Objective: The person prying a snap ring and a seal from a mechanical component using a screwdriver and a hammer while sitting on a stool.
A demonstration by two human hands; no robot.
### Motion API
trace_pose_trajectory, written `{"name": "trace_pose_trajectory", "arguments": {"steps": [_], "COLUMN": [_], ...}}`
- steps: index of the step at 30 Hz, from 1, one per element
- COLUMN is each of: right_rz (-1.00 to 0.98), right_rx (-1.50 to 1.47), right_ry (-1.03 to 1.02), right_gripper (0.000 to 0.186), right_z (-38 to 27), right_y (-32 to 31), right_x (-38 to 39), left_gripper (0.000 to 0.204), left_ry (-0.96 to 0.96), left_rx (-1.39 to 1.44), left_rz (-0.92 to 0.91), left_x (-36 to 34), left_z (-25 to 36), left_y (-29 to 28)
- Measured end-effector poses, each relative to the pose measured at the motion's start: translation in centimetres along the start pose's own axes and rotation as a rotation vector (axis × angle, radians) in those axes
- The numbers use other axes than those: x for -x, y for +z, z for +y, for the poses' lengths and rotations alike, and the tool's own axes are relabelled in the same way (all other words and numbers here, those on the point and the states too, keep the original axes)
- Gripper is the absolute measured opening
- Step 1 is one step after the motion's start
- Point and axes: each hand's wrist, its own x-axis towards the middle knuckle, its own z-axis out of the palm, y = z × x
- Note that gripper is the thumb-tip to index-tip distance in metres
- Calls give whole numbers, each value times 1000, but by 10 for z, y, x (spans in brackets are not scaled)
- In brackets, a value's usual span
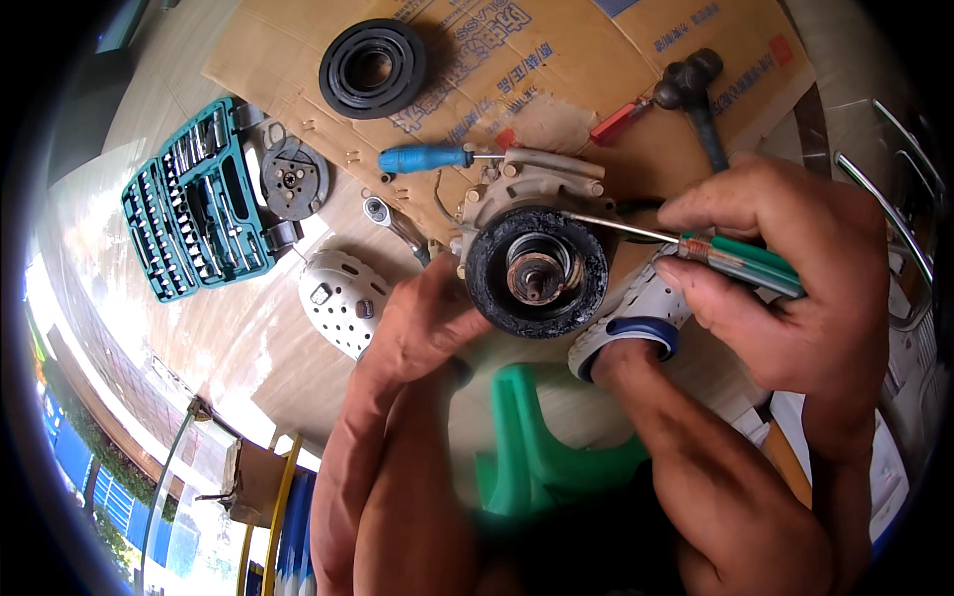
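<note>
A cast-metal compressor [542, 179] sits at the centre, a black ring [494, 278] around its exposed shaft [535, 283]. My left hand [417, 328] grips its lower-left side, fingertips partly hidden behind it. My right hand [785, 268] holds a green-handled screwdriver [740, 260] between thumb and fingers, its long blade reaching left to the ring's upper edge. Just above the compressor lies a blue screwdriver [422, 159]. A ratchet [397, 228] rests to the left, near a round metal plate [290, 181].
Cardboard [258, 55] holds a black pulley [373, 70], a red screwdriver [616, 122] and a hammer [696, 89]. A teal socket set [194, 199] lies left on the floor [268, 368]. My feet in white clogs [338, 298] flank the compressor; a green stool [527, 437] is below.
</note>
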Motion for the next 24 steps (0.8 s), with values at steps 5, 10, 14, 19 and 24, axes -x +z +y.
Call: {"name": "trace_pose_trajectory", "arguments": {"steps": [5,10,14,19,24], "right_rz": [12,-70,-94,-208,-202], "right_rx": [-208,-105,105,279,268], "right_ry": [41,-35,-85,-28,42], "right_gripper": [23,20,24,30,30], "right_z": [-3,-1,-9,-22,-22], "right_y": [-5,3,13,20,31], "right_x": [-1,1,6,13,17], "left_gripper": [55,53,51,50,54], "left_ry": [-58,-34,-53,-76,-115], "left_rx": [72,47,50,43,42], "left_rz": [-39,-8,-43,-38,-64], "left_x": [-2,-2,-2,-2,-3], "left_z": [2,1,4,7,8], "left_y": [0,0,-4,-3,-3]}}
